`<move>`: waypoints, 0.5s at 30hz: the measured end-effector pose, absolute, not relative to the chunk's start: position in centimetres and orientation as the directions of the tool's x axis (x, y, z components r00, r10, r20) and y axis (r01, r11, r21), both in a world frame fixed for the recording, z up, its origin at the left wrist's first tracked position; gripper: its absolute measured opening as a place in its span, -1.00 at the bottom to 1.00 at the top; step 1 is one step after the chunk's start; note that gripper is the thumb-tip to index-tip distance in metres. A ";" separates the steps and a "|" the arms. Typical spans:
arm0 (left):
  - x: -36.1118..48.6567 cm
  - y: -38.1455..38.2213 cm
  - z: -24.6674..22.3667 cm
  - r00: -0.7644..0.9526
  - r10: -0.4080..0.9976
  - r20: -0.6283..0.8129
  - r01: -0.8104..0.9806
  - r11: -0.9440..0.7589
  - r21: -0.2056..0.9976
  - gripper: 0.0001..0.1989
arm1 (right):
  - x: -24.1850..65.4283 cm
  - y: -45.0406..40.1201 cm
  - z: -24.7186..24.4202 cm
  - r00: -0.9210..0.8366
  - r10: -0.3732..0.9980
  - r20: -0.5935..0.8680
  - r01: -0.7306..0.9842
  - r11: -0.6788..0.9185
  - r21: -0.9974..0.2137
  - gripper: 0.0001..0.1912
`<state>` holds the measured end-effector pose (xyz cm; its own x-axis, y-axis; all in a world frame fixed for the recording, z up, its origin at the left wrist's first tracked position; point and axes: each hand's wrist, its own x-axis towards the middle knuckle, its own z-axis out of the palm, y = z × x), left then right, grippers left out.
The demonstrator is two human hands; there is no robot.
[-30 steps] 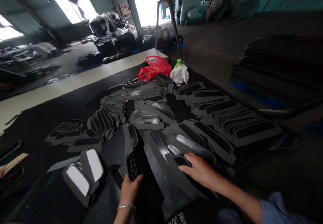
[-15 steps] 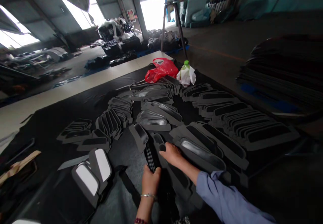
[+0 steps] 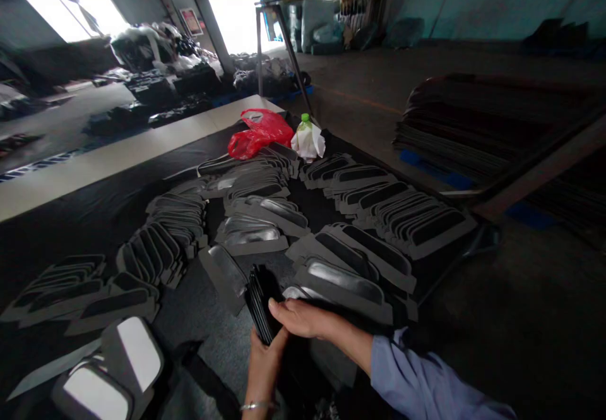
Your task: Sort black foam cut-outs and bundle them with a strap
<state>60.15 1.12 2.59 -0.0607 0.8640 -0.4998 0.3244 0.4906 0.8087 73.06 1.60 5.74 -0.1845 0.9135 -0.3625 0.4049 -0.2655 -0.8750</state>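
A bundle of thin black flat pieces (image 3: 261, 303) stands on edge above the table in front of me. My left hand (image 3: 266, 350), with a bracelet at the wrist, is closed around its lower end. My right hand (image 3: 298, 316) is closed at the bundle's right side, thumb along its edge, other fingers hidden behind. Just left of the bundle lies a loose dark grey piece with a shiny panel (image 3: 226, 275). Right of my hands are larger grey-edged pieces with shiny panels (image 3: 345, 284), overlapping one another.
Rows of overlapping grey-edged pieces (image 3: 416, 224) cover the black-covered table. White-panelled pieces (image 3: 139, 350) lie at the left front. A red plastic bag (image 3: 261, 132) and a green-capped bottle (image 3: 307, 137) stand at the far end. Dark stacked sheets (image 3: 473, 123) sit beyond the right edge.
My right hand has come from the pieces on the right to the bundle in my left hand and now grips it too. The view has turned to the right.
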 end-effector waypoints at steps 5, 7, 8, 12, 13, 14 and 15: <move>59.3 1.7 2.5 -0.161 0.851 -0.499 0.447 0.514 0.732 -0.76 | 77.1 -1.8 6.3 0.039 0.993 -0.107 0.725 -0.102 -0.681 -0.74; 59.1 1.7 2.6 -0.177 0.843 -0.507 0.436 0.530 0.727 -0.78 | 80.2 -3.0 5.7 0.215 0.975 -0.054 0.865 -0.216 -0.454 -0.63; 59.0 1.6 2.6 -0.182 0.840 -0.512 0.431 0.536 0.726 -0.78 | 81.7 -3.3 5.3 0.295 0.953 -0.070 0.893 -0.301 -0.335 -0.53; 58.8 0.7 2.3 -0.176 0.813 -0.555 0.395 0.575 0.716 -0.70 | 85.2 -3.0 4.1 0.404 0.899 -0.168 0.898 -0.425 -0.117 -0.20; 58.9 0.4 2.2 -0.190 0.807 -0.558 0.385 0.585 0.714 -0.69 | 85.3 -2.7 4.1 0.406 0.896 -0.176 0.896 -0.429 -0.115 -0.16; 59.0 0.2 2.0 -0.206 0.803 -0.559 0.374 0.592 0.714 -0.68 | 85.2 -2.4 4.2 0.413 0.892 -0.185 0.891 -0.438 -0.120 -0.13; 59.2 0.0 2.0 -0.220 0.802 -0.556 0.363 0.596 0.716 -0.68 | 85.0 -2.1 4.4 0.422 0.883 -0.203 0.882 -0.452 -0.132 -0.10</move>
<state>59.24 -0.02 1.97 -0.2197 0.8016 -0.5560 0.3626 0.5962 0.7163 84.95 -2.09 4.36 0.4225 0.8834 -0.2026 0.8821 -0.4521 -0.1321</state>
